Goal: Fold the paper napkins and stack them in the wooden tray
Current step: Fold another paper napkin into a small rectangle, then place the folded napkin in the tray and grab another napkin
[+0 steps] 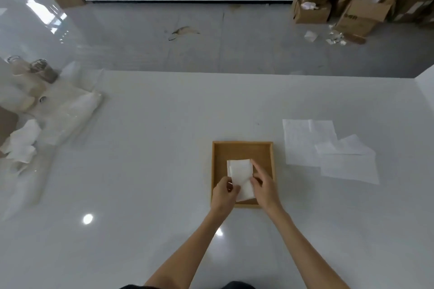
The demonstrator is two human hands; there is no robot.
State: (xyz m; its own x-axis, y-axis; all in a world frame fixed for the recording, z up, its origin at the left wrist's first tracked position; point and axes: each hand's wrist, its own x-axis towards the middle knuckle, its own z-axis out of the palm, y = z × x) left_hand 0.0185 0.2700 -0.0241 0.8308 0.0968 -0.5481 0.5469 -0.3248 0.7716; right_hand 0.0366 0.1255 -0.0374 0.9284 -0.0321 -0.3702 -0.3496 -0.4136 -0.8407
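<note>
Both hands, left hand [225, 191] and right hand [263, 186], pinch a folded napkin [240, 171] with closed fingers over the wooden tray [242, 146]; several unfolded napkins [328, 150] wait on the table [164, 148]; early stage, probably.

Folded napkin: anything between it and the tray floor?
Nothing visible. Both hands, left and right, hold the folded napkin inside the wooden tray, whose bare floor shows beyond it. The unfolded napkins lie outside, to the right.
</note>
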